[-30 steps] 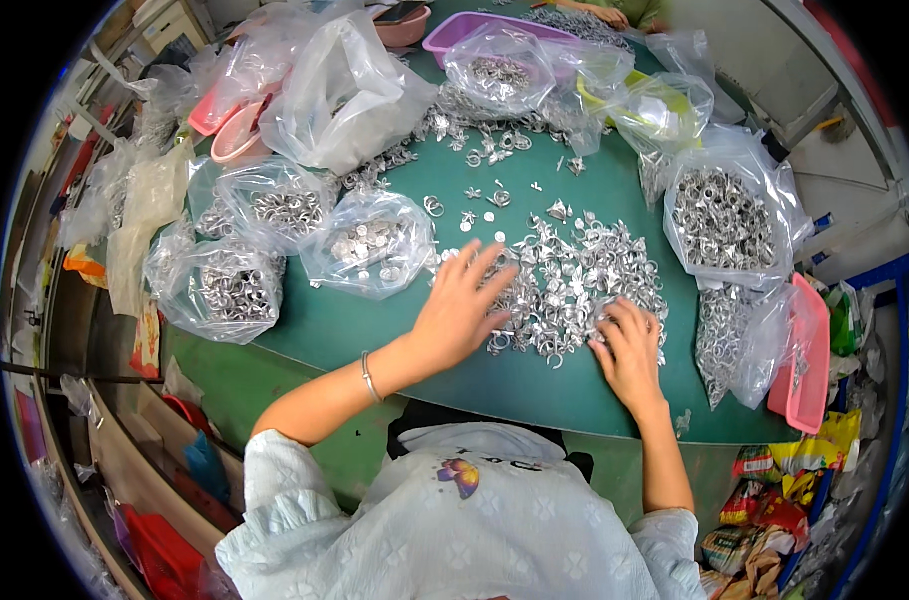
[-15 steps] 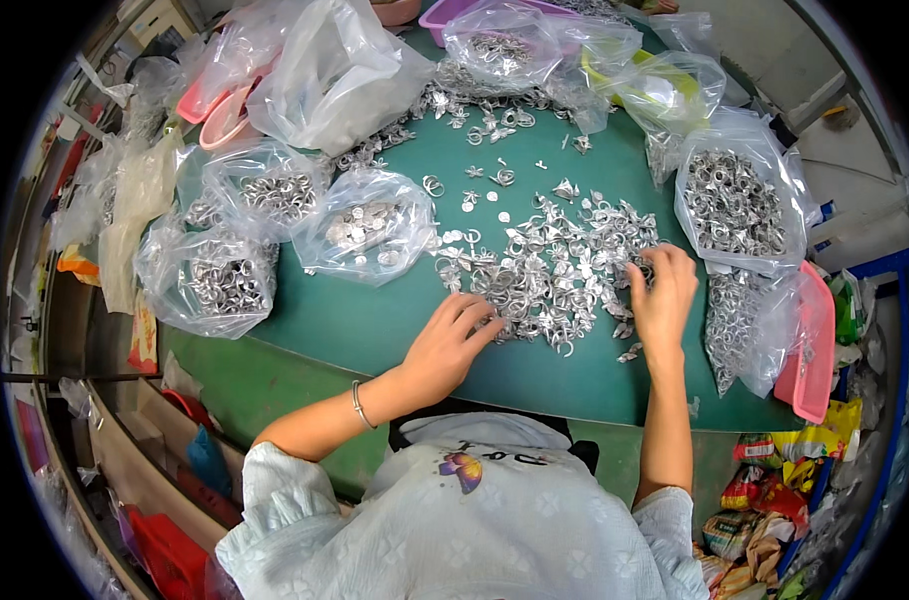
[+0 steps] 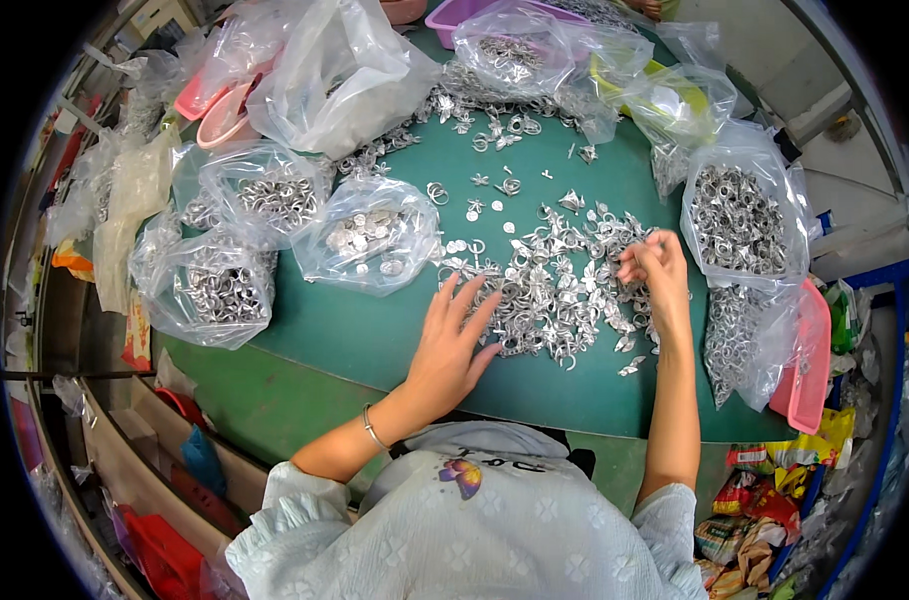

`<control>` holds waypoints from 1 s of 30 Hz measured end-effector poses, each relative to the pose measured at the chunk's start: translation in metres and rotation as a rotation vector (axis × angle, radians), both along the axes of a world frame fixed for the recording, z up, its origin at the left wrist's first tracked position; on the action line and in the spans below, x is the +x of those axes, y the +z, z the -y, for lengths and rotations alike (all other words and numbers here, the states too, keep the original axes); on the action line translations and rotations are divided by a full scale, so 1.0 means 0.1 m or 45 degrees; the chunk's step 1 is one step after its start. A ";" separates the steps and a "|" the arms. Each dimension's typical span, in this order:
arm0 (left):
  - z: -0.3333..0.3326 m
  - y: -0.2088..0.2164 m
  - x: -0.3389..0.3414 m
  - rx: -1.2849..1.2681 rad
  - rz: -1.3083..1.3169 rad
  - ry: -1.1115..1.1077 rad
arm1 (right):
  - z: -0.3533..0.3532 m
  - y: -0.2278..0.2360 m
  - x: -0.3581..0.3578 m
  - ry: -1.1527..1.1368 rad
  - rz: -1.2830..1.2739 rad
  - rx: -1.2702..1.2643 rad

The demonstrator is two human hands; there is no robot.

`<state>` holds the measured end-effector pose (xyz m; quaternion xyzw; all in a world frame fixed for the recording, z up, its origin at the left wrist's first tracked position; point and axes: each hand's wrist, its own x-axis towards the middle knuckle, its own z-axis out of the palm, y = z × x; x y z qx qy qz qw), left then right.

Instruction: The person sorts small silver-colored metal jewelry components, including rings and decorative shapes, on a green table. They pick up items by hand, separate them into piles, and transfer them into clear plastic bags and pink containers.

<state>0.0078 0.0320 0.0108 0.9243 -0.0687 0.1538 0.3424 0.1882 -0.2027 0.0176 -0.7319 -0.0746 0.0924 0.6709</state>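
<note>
A loose pile of small silver-coloured metal pieces (image 3: 544, 300), many of them ring-shaped, lies on the green tabletop (image 3: 374, 335) in front of me. At the pile's left edge, my left hand (image 3: 446, 345) is spread, palm down, fingertips by the nearest pieces. My right hand (image 3: 659, 275) is over the pile's right side with its fingers curled and pinched together; whatever is between the fingertips is too small to make out. Left of the pile lies a clear bag of flat round discs (image 3: 369, 235). A few loose pieces (image 3: 509, 187) are scattered farther back.
Open plastic bags of metal rings (image 3: 224, 285) stand on the left, and another filled bag (image 3: 739, 220) on the right beside a pink tray (image 3: 806, 365). Along the back are a purple basin (image 3: 442, 22), a yellow-green basin (image 3: 614, 75) and a large clear bag (image 3: 344, 85). Another person's hand (image 3: 646, 8) shows at the top.
My left hand has spread its fingers and shifted slightly at the pile's left edge. My right hand has lifted a little and its fingers have drawn together.
</note>
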 end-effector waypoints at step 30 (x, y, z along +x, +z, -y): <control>-0.06 -0.11 -0.15 -0.143 0.034 0.108 | -0.30 -0.20 0.01 0.117 0.986 -1.223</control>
